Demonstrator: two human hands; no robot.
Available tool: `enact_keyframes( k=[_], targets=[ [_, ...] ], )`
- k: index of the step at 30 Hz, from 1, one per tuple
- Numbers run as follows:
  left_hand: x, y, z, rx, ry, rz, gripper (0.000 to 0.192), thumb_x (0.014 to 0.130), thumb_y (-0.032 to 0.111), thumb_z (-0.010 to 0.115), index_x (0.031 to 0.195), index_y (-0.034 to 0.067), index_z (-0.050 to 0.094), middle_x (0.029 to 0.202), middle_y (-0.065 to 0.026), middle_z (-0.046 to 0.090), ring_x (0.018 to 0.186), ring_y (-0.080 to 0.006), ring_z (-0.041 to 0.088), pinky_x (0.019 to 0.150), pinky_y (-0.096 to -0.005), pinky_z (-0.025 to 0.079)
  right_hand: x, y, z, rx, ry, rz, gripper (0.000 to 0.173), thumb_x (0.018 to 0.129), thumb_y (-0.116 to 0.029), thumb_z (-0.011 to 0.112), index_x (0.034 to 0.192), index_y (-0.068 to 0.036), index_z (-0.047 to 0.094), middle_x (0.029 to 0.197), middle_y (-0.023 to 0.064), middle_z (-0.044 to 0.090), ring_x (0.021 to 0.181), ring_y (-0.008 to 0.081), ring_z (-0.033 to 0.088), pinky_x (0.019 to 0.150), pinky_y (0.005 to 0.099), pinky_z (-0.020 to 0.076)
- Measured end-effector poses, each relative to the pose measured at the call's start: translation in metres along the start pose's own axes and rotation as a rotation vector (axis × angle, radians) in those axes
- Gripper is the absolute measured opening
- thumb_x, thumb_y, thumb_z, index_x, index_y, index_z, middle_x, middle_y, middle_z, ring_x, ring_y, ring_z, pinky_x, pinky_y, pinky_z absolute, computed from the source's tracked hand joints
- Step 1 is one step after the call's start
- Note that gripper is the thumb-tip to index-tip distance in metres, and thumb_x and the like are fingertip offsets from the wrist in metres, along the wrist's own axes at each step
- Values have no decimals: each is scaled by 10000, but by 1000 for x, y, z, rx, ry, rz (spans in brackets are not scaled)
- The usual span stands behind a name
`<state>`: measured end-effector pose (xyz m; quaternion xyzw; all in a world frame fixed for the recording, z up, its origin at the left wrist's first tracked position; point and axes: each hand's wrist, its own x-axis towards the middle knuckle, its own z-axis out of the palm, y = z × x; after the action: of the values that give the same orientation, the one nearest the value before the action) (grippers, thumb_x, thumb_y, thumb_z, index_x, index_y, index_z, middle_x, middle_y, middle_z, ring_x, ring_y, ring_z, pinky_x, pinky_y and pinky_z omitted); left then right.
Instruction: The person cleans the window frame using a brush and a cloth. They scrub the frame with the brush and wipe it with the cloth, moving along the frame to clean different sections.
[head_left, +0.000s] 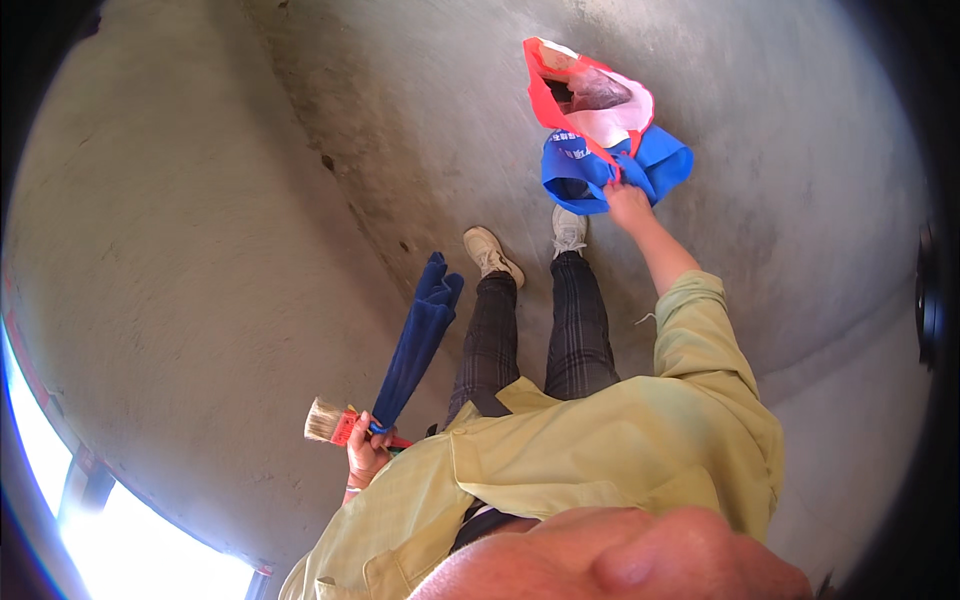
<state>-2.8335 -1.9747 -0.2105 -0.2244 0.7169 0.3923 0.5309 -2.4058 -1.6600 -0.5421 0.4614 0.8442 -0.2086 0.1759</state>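
My left hand (365, 456) is closed around a paintbrush with a red ferrule and pale bristles (323, 421). A folded dark blue cloth (416, 345) hangs from the same hand and reaches past my left leg. Out in front, my right hand (628, 206) grips the handles of a blue fabric bag (667, 159) that bears white writing. A red and white bag (551, 112) with its mouth spread apart hangs from this hand too, its red strap running to my fingers. Something brownish shows inside it, too unclear to name.
Bare concrete floor (757, 225) lies under my shoes (491, 251). A plain grey wall (187, 285) rises on the left, meeting the floor along a dirty, pitted edge. Bright window openings (157, 551) are at the lower left. A dark round object (928, 296) shows at the right rim.
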Motion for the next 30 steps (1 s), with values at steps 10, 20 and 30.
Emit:
enact_keyframes(
  k=[10,20,30],
  targets=[
    [-8,0,4,40,-32,40,328,858,334,624,650,115,495,449,26,325,453,-136,340,527,-291,338,-61,-47,-23,186,165,-150,21,777,-58,526,788,-55,545,736,123,578,693,286,626,609,405,517],
    [-14,-5,4,12,-68,20,306,895,322,576,688,111,496,474,27,324,508,-149,388,598,-299,367,-98,60,-1,790,274,269,145,835,-44,573,964,-30,639,807,116,639,756,179,608,700,307,476],
    [-24,-6,34,-156,192,-12,281,864,266,625,673,129,472,450,26,330,429,-146,344,564,-303,375,-126,167,-1,311,-113,421,158,750,-49,624,900,-76,667,803,201,647,755,362,632,706,401,497]
  ],
)
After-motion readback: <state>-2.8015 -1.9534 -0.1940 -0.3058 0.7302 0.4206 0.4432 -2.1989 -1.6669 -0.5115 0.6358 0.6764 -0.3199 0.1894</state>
